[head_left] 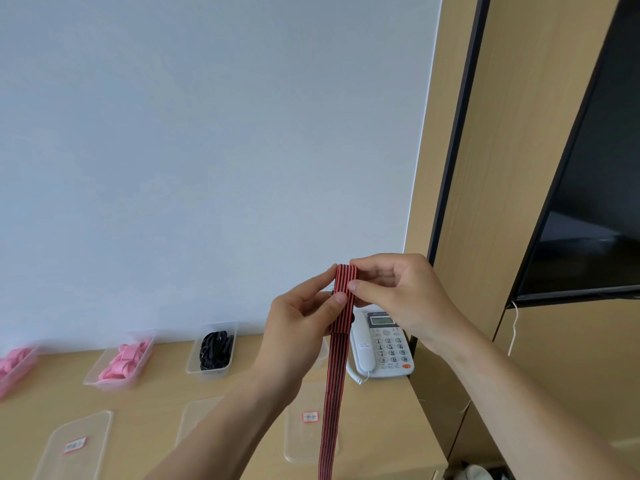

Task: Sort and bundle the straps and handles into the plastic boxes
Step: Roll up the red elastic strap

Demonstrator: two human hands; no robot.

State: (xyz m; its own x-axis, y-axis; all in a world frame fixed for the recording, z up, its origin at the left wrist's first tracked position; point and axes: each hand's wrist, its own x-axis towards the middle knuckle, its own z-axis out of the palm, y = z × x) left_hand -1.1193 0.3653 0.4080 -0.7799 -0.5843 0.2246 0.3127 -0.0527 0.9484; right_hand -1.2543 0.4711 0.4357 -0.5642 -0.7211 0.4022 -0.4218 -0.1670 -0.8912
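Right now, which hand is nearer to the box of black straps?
Left. The left hand grips the striped strap just right of the box; the right hand pinches the strap's top farther right, over the phone.

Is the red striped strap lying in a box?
No, the left hand and right hand pinch the striped strap above the desk.

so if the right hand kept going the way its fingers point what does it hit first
The right hand points left and pinches the striped strap; past that it would likely meet the left hand, though depth is unclear.
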